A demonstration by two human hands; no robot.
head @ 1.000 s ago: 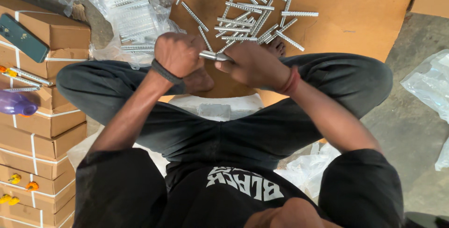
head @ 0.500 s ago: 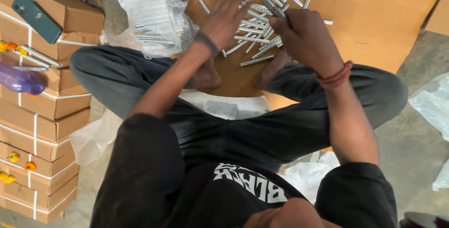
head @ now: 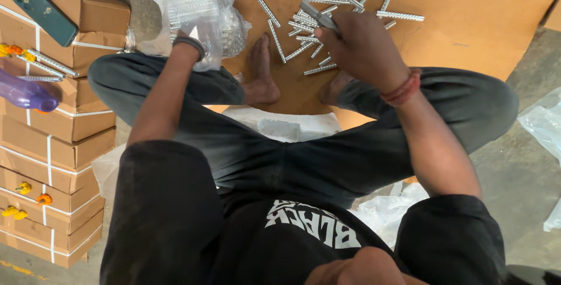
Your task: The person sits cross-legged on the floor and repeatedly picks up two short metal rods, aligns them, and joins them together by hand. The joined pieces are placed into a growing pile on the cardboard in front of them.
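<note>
Bright, ribbed metal rods [head: 327,4] lie at twelve o'clock on matt brown cardboard sheet [head: 467,16]; one rod [head: 318,16], dull-shining steel, sits in my right hand [head: 362,48]. At eleven o'clock, glossy, crinkled clear plastic bags [head: 193,4]. At nine o'clock, matt cardboard boxes [head: 64,127] with pale strapping. My trousers [head: 280,156]: soft dark cloth.

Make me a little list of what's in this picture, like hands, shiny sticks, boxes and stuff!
right hand: holds one metal rod over the pile
left hand: mostly hidden behind the plastic bags, reaching into them; grip cannot be seen
pile of rods: loose, scattered on the cardboard sheet
feet: bare, resting on the cardboard
boxes: brown, strapped, stacked at the person's left
phone: dark green, lying on the top box
purple bottle: lying on the boxes
</note>
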